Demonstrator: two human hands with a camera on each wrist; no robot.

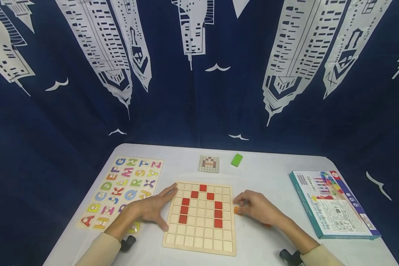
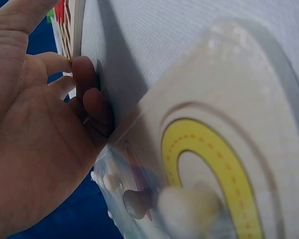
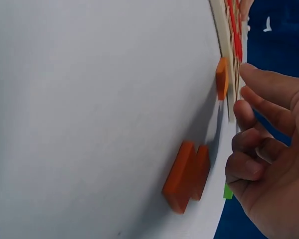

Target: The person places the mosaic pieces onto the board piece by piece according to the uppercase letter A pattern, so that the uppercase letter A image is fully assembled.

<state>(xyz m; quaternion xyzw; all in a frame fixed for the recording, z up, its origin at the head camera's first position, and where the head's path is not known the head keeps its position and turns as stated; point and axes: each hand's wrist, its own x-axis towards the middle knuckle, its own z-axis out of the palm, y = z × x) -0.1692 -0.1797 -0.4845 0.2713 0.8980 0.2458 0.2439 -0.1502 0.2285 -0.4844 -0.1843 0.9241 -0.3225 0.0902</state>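
A wooden grid board (image 1: 199, 242) lies flat, with several red square tiles (image 1: 218, 214) set in its cells in an arch pattern. My left hand (image 1: 151, 208) rests along the board's left edge, thumb and fingers spread apart. Beside the right edge is my right hand (image 1: 257, 207), its fingers loosely bent and nothing between them. An orange tile (image 3: 222, 78) stands by the board's edge close to the right thumb and fingertips. Two more orange tiles (image 3: 179, 179) sit on the table under this hand, mostly hidden by it in the head view.
A wooden alphabet puzzle (image 1: 103, 195) lies to the left, partly under my left forearm. Behind the board are a small pattern card (image 1: 208, 164) and a green block (image 1: 236, 160). A flat game box (image 1: 336, 203) lies at the right of the white table (image 1: 269, 170).
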